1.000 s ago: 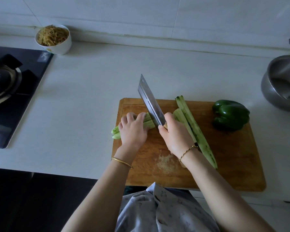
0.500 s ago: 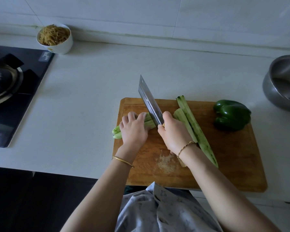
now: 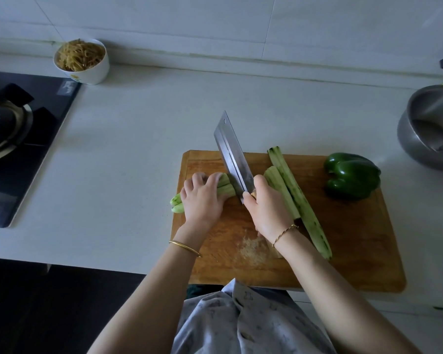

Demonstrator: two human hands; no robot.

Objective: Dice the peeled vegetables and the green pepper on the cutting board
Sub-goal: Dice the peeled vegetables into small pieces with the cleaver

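Observation:
A wooden cutting board point(image 3: 356, 251) lies on the white counter. My left hand point(image 3: 202, 198) curls over a bundle of pale green peeled vegetable strips point(image 3: 225, 189) at the board's left edge; their ends stick out past the board. My right hand point(image 3: 265, 208) grips the handle of a cleaver point(image 3: 232, 153), whose blade stands across the strips just right of my left fingers. Two long peeled vegetable pieces point(image 3: 299, 200) lie diagonally right of my right hand. A whole green pepper point(image 3: 352, 176) sits on the board's far right corner.
A white bowl of shredded yellow food point(image 3: 82, 61) stands at the back left by the wall. A black gas stove point(image 3: 16, 139) fills the left side. A steel pot point(image 3: 432, 129) sits at the right edge. The counter's front edge is close below the board.
The cleaver and both hands stay almost in the same place; the blade has shifted very slightly on the strips. The pepper and long pieces have not moved.

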